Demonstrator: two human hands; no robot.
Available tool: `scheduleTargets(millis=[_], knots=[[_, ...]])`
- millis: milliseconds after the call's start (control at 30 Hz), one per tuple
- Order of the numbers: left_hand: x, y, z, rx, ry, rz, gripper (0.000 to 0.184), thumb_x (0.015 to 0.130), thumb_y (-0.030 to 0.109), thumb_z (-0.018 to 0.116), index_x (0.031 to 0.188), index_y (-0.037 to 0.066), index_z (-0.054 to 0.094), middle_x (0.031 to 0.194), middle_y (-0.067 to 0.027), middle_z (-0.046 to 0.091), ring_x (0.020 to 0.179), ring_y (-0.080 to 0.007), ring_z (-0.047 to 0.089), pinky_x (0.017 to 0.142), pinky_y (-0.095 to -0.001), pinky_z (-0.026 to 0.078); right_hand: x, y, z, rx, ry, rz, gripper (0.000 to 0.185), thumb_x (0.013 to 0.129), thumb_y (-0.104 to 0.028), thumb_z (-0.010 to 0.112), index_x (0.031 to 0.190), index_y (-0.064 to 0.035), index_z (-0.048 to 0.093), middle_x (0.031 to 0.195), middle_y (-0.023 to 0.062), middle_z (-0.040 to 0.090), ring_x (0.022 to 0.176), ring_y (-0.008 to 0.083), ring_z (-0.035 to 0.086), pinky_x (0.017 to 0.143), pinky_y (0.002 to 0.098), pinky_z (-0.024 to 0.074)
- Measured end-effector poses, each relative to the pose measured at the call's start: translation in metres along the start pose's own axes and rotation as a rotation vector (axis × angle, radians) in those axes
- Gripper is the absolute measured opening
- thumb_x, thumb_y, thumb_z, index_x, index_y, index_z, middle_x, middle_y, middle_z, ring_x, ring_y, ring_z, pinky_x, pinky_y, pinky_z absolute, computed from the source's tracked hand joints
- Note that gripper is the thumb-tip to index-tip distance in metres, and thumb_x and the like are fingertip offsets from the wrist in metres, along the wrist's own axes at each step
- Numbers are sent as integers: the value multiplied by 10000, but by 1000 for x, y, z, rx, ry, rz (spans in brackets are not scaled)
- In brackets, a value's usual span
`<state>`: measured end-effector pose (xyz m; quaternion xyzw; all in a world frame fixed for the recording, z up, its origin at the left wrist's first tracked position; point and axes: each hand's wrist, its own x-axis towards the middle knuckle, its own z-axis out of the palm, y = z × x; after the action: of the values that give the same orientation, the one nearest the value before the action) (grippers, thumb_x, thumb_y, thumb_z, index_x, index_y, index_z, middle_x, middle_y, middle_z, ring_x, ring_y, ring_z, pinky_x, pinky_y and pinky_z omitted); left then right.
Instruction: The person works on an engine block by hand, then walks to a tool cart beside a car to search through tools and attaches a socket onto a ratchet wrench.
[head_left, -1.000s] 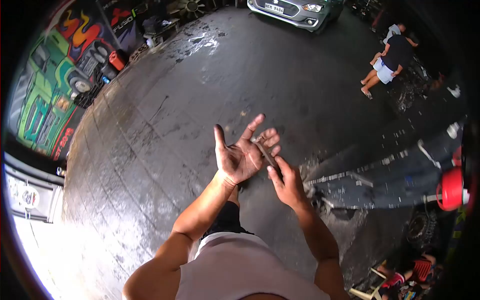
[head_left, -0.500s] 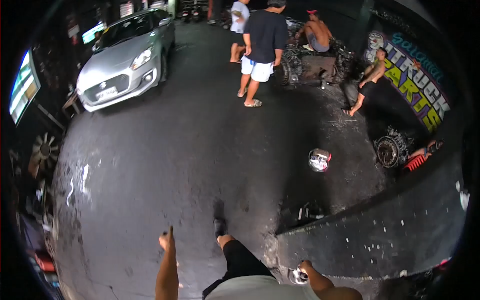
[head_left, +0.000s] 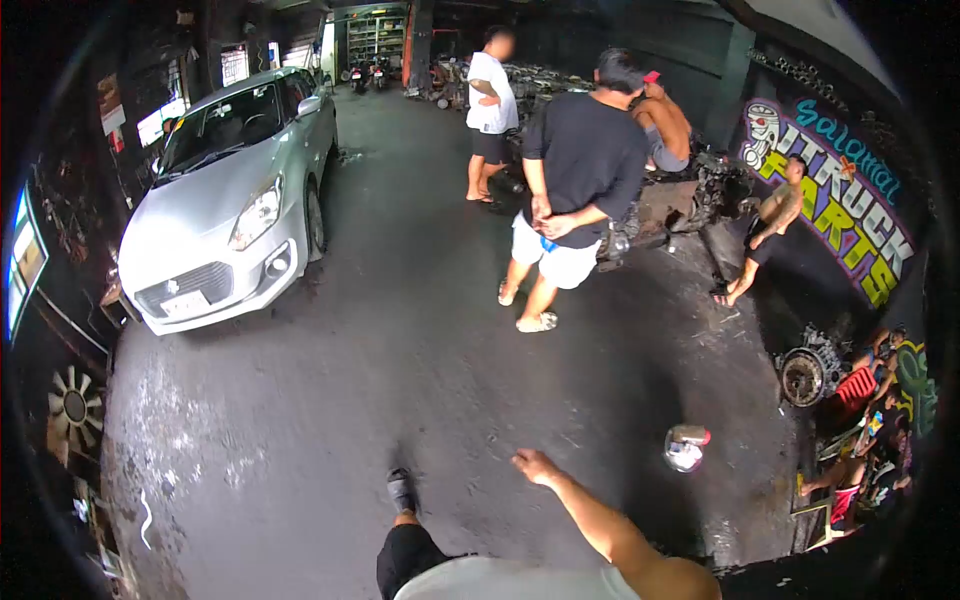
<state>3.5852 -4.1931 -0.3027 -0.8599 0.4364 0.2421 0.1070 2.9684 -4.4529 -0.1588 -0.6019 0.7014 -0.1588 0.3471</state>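
Note:
My right hand [head_left: 536,466] is out in front of my body, above the dark concrete floor [head_left: 330,430], with its fingers curled. Whatever lies inside the fingers, if anything, is too small to make out. My left hand is outside the view. Below, my foot in a dark shoe [head_left: 402,492] stands on the floor. To the right of my right hand, a clear bag or container with a reddish item [head_left: 684,450] rests on the floor.
A silver car [head_left: 215,200] stands at the left. Ahead are a person in a black shirt [head_left: 580,165], a person in white [head_left: 490,100], a crouching person [head_left: 665,130] and a standing person [head_left: 775,220]. An engine part [head_left: 805,375] lies at the right.
The car and the people appear larger and nearer. The left hand has left the view; the right hand has swung forward. The long object between the hands one second ago is no longer visible.

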Motion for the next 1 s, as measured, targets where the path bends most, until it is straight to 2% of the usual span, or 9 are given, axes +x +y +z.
scheduleTargets(millis=[100, 133, 233, 333, 467, 667, 733, 800, 1000], knots=[[178, 129, -64, 73, 494, 425, 325, 932, 226, 437, 1112, 3, 589, 1012, -220, 613, 961, -363, 587, 839, -509, 459, 133, 14, -5, 57, 54, 208, 369, 927, -368, 536, 975, -22, 653, 913, 235, 658, 879, 368, 645, 737, 461, 480], [228, 200, -113, 35, 152, 292, 460, 873, 138, 489, 1301, -33, 488, 1088, -235, 618, 1044, -410, 560, 957, -486, 418, 159, 23, -7, -33, 61, 401, 379, 913, -381, 544, 1016, -37, 667, 978, 249, 654, 960, 393, 630, 793, 468, 487], [357, 428, -257, -304, 392, 540, 333, 956, 310, 491, 926, 16, 645, 903, -215, 635, 790, -392, 588, 681, -496, 469, 207, 92, -11, -305, -222, 375, 381, 864, -365, 587, 1042, -39, 673, 968, 236, 666, 929, 368, 646, 792, 463, 493], [393, 673, -444, -461, 268, 541, 598, 992, 383, 421, 628, -70, 561, 659, -263, 584, 602, -441, 550, 616, -488, 431, 246, 130, -11, 452, 22, 717, 138, 827, -234, 626, 806, -103, 663, 569, 55, 508, 495, 201, 505, 451, 416, 365], [488, 875, -526, -417, 443, 773, 605, 984, 412, 441, 644, -74, 561, 625, -267, 546, 546, -443, 523, 569, -507, 389, 342, 162, -37, 950, 150, 1303, 151, 849, -240, 603, 832, -99, 654, 633, 57, 514, 587, 210, 534, 503, 399, 385], [600, 1013, -523, -71, -12, 615, 532, 915, 486, 466, 902, -6, 667, 924, -272, 626, 934, -439, 609, 772, -500, 469, 679, 209, -122, -388, -68, 378, 308, 919, -335, 524, 931, -47, 635, 903, 199, 655, 917, 348, 647, 740, 450, 505], [688, 981, -452, 161, -30, 714, 565, 917, 546, 419, 1124, 69, 638, 1188, -206, 606, 1098, -415, 561, 898, -471, 474, 821, 131, -221, -396, 110, 122, 317, 938, -264, 484, 1156, -67, 603, 1050, 132, 664, 960, 377, 627, 779, 445, 517], [718, 994, -436, 376, -414, 302, 571, 916, 544, 428, 1190, 72, 594, 1190, -178, 622, 1107, -356, 589, 910, -466, 478, 939, 30, -328, 936, 278, 372, 363, 964, -405, 498, 951, -71, 637, 737, 57, 592, 625, 150, 545, 561, 334, 440], [807, 1210, -470, 350, -378, 342, 508, 914, 491, 445, 1096, 57, 637, 1085, -183, 649, 1010, -358, 618, 867, -468, 485, 1157, -35, -522, 809, 477, 99, 428, 947, -442, 537, 902, -33, 651, 688, -13, 534, 596, 96, 463, 546, 269, 383]])
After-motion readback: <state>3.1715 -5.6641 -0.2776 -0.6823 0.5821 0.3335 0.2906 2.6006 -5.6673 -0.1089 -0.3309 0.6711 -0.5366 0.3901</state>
